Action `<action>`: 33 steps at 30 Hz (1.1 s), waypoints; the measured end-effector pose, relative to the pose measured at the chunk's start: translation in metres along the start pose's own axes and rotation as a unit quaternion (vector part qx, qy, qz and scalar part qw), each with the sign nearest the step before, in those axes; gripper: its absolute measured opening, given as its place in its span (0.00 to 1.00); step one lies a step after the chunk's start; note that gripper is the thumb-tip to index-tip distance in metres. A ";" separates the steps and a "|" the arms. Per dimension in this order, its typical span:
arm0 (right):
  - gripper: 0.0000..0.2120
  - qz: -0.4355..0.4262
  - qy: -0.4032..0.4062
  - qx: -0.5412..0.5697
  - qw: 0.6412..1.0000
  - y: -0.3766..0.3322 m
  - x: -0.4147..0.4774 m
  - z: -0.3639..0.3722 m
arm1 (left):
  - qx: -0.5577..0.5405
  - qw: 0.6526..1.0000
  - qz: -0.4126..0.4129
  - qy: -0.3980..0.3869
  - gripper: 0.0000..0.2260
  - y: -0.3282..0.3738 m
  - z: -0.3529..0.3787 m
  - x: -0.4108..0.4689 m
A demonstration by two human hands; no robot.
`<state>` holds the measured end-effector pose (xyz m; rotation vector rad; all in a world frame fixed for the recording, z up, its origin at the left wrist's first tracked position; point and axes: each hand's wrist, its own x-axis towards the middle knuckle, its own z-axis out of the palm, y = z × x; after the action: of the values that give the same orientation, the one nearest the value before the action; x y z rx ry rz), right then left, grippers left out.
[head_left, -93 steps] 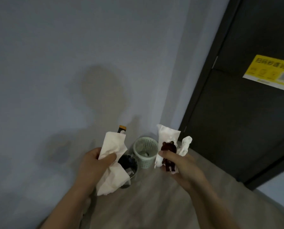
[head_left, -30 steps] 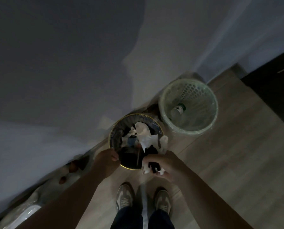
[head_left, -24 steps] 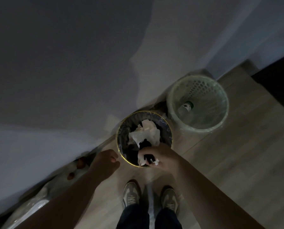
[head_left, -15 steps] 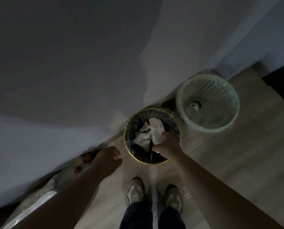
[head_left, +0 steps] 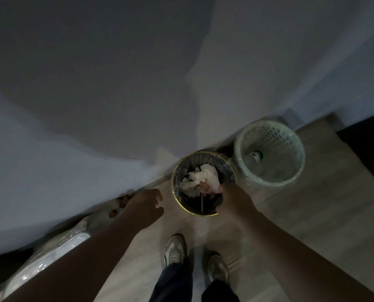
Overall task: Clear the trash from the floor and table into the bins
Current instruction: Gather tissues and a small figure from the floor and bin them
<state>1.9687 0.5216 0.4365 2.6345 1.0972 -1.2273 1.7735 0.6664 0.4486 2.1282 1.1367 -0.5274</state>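
Left hand [head_left: 145,205]: loosely curled, empty. Right hand [head_left: 234,200]: at bin [head_left: 204,158] rim, grasp unclear in dimness. Hazard: wrist may catch rim, spilling tissues [head_left: 205,176].

Two bins at the wall, open from above

The dark bin [head_left: 205,156] and the green bin [head_left: 279,144] stand side by side against the wall [head_left: 116,83]; white tissues [head_left: 203,177] fill the dark bin's far half; the right hand [head_left: 236,201] covers its near right edge; the green bin's mouth is wide open, with one bottle [head_left: 254,156] lying inside; bare floor [head_left: 312,214] lies to the right; a shiny plastic bag [head_left: 51,253] blocks the left.
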 end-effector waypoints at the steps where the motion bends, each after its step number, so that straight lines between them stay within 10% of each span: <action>1: 0.23 -0.008 0.004 -0.008 1.000 -0.004 -0.012 -0.010 | -0.011 1.000 -0.006 0.002 0.12 0.005 -0.009 -0.011; 20: 0.22 -0.346 0.073 -0.165 0.921 -0.111 -0.343 -0.264 | -0.087 0.981 -0.028 0.172 0.14 0.117 -0.190 -0.363; 33: 0.21 -0.607 0.092 -0.250 0.749 -0.272 -0.560 -0.223 | -0.045 0.897 -0.176 0.403 0.17 0.057 -0.208 -0.648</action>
<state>1.7038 0.4667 1.0397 1.4654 2.8484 -0.4541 1.4794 0.4195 1.0127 2.0994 1.9711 0.3172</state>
